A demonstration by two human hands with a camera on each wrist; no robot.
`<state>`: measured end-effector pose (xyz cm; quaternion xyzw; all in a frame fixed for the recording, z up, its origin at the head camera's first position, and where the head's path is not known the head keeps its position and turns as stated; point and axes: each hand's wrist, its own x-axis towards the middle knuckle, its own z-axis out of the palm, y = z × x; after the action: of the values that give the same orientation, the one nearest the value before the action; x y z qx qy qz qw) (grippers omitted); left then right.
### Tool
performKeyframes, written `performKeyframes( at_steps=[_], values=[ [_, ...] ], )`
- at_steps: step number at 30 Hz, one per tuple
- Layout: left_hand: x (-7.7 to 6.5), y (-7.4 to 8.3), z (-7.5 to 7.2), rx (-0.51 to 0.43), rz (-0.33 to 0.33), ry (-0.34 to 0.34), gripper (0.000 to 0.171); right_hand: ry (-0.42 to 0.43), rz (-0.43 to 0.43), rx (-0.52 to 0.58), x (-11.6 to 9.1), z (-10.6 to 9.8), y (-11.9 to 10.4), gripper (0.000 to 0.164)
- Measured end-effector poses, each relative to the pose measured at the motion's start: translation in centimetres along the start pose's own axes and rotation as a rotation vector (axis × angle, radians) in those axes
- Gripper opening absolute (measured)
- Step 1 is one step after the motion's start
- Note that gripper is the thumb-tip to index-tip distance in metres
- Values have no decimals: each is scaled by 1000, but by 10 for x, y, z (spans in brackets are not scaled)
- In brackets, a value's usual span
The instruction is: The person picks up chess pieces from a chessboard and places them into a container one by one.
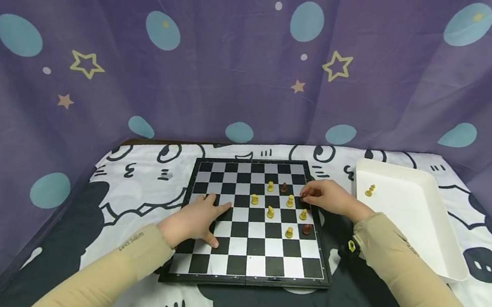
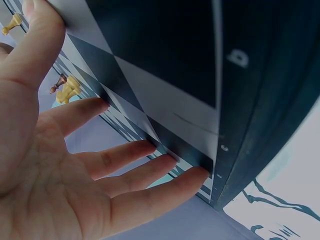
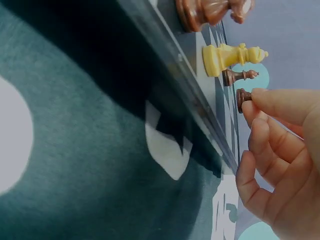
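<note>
My left hand [image 1: 196, 218] rests on the left part of a black-and-white chessboard [image 1: 254, 267]. Its fingers are spread straight, with fingertips on the squares. At the board's right edge my right hand [image 1: 329, 196] pinches a brown chess piece [image 3: 242, 100] between thumb and index finger; its top is hidden by the fingers. Close by stand a yellow bishop [image 3: 227, 57], a smaller brown piece [image 3: 240, 76] and a brown knight [image 3: 207, 14]. Several other yellow pieces, among them one near the middle [image 1: 254, 199], stand on the right half of the board.
A white tray [image 1: 418, 224] lies right of the board, with a yellow chess piece [image 1: 370, 190] on its side in the far left corner. A black-and-white patterned cloth [image 1: 145, 173] covers the table. Behind hangs a purple curtain [image 1: 218, 70].
</note>
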<state>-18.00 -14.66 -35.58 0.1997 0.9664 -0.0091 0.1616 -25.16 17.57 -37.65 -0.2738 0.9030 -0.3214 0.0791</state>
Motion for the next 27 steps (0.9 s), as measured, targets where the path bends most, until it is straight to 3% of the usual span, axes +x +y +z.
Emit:
performKeyframes(
  at_steps=[27],
  values=[
    [-1, 0, -2, -8, -3, -8, 98, 7, -10, -33, -6, -17, -8, 19]
  ],
)
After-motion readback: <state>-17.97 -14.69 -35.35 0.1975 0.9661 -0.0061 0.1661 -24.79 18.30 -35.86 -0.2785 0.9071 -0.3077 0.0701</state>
